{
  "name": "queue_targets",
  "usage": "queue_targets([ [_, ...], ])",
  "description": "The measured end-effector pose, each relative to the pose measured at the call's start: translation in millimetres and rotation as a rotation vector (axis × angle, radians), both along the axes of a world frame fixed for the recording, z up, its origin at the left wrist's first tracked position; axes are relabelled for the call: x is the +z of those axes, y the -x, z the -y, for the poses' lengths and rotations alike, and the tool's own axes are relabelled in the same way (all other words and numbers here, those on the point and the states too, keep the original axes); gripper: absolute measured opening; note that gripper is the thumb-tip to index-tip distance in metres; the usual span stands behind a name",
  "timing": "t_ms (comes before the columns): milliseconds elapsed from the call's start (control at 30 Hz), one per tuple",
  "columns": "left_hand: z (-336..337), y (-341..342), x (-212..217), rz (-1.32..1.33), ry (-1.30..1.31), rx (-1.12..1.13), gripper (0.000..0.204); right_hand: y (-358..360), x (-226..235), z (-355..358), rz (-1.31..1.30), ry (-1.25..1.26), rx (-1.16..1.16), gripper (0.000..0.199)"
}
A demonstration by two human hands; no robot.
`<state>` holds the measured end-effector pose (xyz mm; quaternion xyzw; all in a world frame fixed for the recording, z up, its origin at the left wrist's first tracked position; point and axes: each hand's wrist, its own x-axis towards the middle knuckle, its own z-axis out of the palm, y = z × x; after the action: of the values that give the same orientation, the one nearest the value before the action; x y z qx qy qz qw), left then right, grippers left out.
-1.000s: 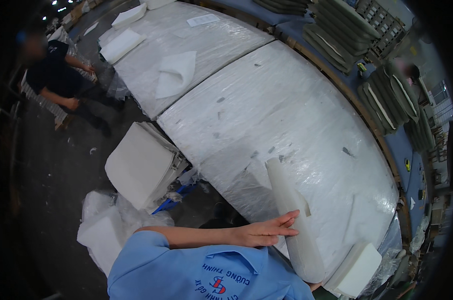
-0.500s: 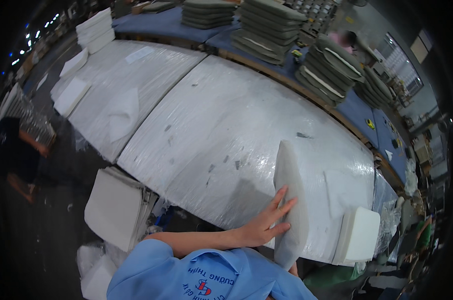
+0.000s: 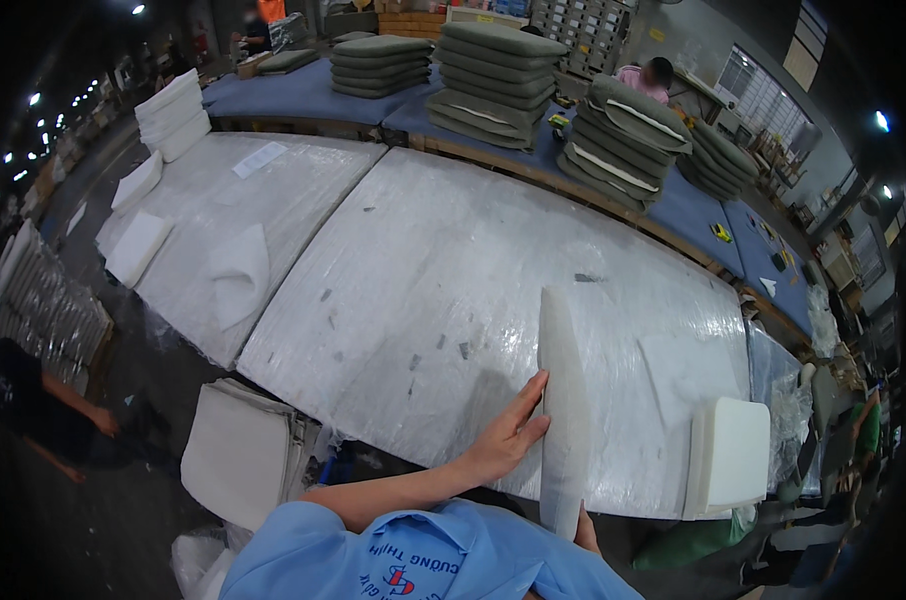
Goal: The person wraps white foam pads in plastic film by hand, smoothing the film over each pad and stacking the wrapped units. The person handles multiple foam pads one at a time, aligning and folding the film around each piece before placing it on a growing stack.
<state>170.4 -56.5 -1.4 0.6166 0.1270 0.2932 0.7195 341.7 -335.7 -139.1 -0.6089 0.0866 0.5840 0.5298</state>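
A pale grey-white cushion pad (image 3: 563, 410) stands on its narrow edge in front of my chest, its upper end over the plastic-wrapped table (image 3: 443, 260). My left hand (image 3: 506, 436) lies along the pad's left side, fingers stretched out and nearly straight, fingertips touching it. Low down on the other side, my right hand (image 3: 585, 532) holds the pad's near end; most of its fingers are hidden. A thin white sheet (image 3: 678, 375) lies on the table to the right of the pad.
White foam pads (image 3: 735, 455) stand at the table's right front corner, and more pads (image 3: 241, 450) are stacked at lower left. Grey-green cushions (image 3: 493, 85) are piled on the blue table (image 3: 303, 95) behind. A person (image 3: 33, 395) is at far left, another (image 3: 648, 80) beyond the blue table.
The view has tilted upward. The pad has turned more edge-on, and my left hand's spread fingers have drawn together and slid back toward its left edge.
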Motion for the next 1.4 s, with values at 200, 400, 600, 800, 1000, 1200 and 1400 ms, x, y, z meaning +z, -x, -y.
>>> queue_targets([
  [200, 3, 6, -4, 0.023, 0.008, 0.009, 0.069, 5, 2, -2, 0.002, 0.026, 0.048, 0.072],
  [400, 9, 5, -5, 0.042, 0.017, -0.023, 0.071, 4, -12, 12, -0.031, -0.049, 0.009, 0.076],
  [600, 17, 6, -8, 0.069, 0.138, -0.107, 0.074, 15, -24, 26, -0.03, -0.076, -0.032, 0.074],
  [800, 16, 3, -17, -0.014, 0.155, -0.099, 0.079, 25, -6, 1, 0.021, 0.006, -0.013, 0.074],
  [1000, 12, 4, 10, 0.112, 0.538, -0.243, 0.093, 27, -5, -29, -0.019, -0.06, -0.038, 0.074],
  [1200, 6, 7, 45, -0.036, 0.511, -0.185, 0.097, 31, -12, -62, -0.082, -0.216, -0.057, 0.074],
  [1400, 1, 2, 68, 0.082, 0.286, -0.114, 0.095, 26, -19, -147, 0.095, -0.56, 0.011, 0.074],
])
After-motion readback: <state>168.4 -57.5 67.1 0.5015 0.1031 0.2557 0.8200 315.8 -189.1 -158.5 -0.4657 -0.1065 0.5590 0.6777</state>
